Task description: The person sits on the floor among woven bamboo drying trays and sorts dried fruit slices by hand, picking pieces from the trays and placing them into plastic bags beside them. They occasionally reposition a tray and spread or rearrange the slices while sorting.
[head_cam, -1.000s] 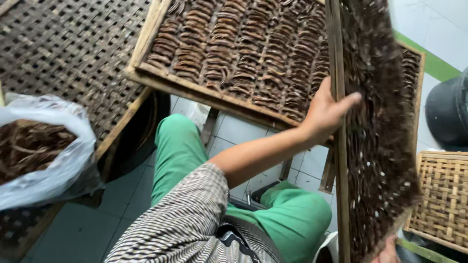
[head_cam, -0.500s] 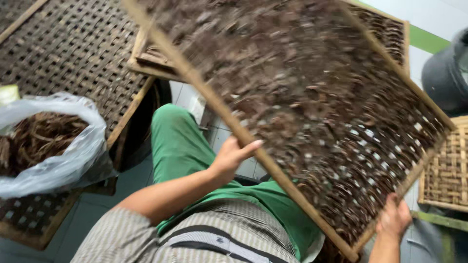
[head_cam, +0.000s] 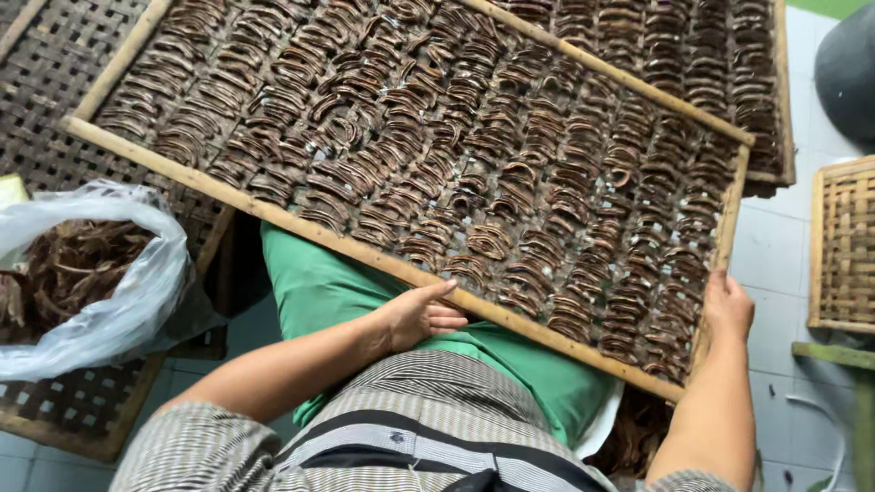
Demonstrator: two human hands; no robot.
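Tray (head_cam: 383, 260) w/ wooden frame and woven mesh lies across my lap, packed w/ rows of curved brown dried strips (head_cam: 474, 155). My left hand (head_cam: 421, 316) is under the near rail, thumb on the wood, other fingers curled below, tips hidden. My right hand (head_cam: 727, 305) wraps the right corner; fingers go behind the frame, so can't tell how tight. Second tray (head_cam: 775, 100) behind, mostly covered by mine, top cut off. Plastic bag (head_cam: 100, 310) at left holds more strips, contents partly masked by glare. Empty lattice tray (head_cam: 55, 82) under it. Woven basket (head_cam: 848, 246) at right, cropped by edge. Dark round object top right, too little visible to ID.
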